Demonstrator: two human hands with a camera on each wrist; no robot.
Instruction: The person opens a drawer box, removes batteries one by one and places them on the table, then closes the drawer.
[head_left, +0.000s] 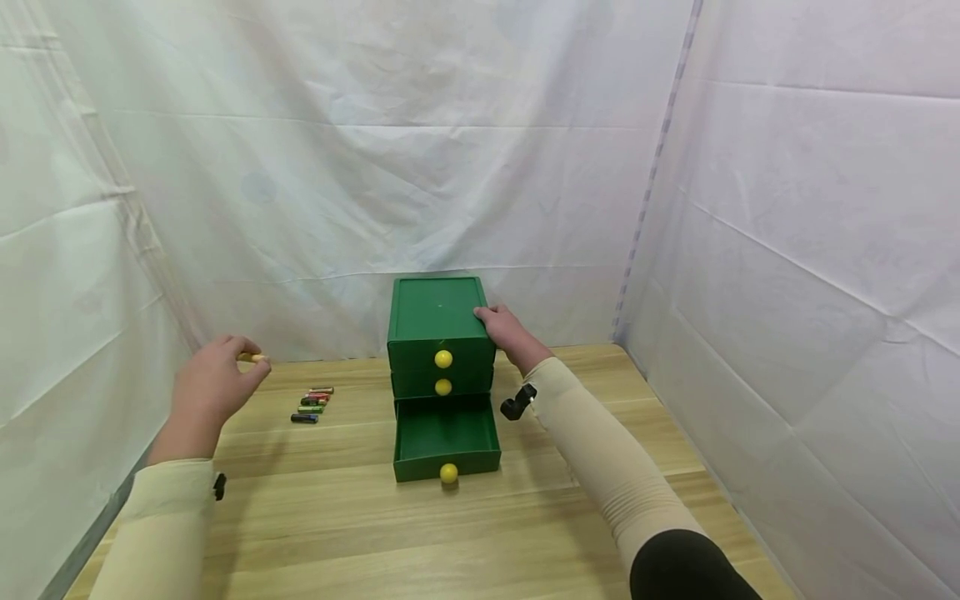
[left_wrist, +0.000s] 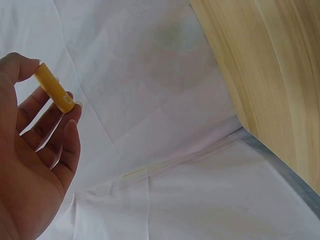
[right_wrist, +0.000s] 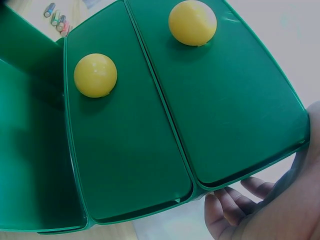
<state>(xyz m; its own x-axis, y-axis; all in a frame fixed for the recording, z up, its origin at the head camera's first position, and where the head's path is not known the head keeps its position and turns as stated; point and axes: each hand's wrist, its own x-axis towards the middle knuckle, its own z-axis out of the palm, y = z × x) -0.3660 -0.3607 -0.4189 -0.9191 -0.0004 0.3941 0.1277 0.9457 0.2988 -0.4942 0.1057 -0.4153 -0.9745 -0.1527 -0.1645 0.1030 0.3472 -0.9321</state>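
A yellow battery (left_wrist: 54, 88) is pinched between the thumb and fingertips of my left hand (head_left: 217, 377), held up above the left side of the table. In the left wrist view the left hand (left_wrist: 40, 135) shows its other fingers loosely bent below it. My right hand (head_left: 510, 331) rests against the right side of a green drawer cabinet (head_left: 438, 310), thumb on its top edge. In the right wrist view, fingers of the right hand (right_wrist: 235, 207) lie along the cabinet's side. The bottom drawer (head_left: 447, 435) is pulled out and looks empty; the two upper drawers are closed.
Several batteries (head_left: 309, 404) in different colours lie in a group on the wooden table (head_left: 337, 517), left of the cabinet. Each drawer has a round yellow knob (head_left: 448, 473). White cloth (head_left: 360, 183) hangs behind the table and along both sides.
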